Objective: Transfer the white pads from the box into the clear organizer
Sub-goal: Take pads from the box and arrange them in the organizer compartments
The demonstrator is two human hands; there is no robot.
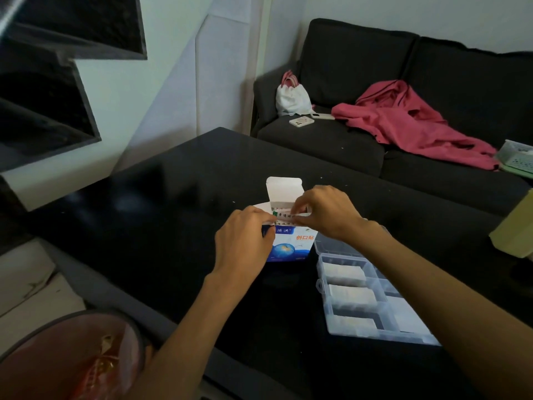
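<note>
Box (291,243), flap open near the middle of the tabletop (161,226), is gripped by the left hand (245,241) while pads (288,215) at its mouth are pinched by the right hand (323,210); they should be drawn straight up, then carried to the organizer (372,298) just beside.

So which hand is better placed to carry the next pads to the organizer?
Probably the right hand: it pinches pads at the open box mouth, and the clear organizer lies on its side. The left hand steadies the box.

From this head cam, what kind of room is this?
Probably a home living room: a dark sofa with a pink garment and phones on it, behind a low black table.
</note>
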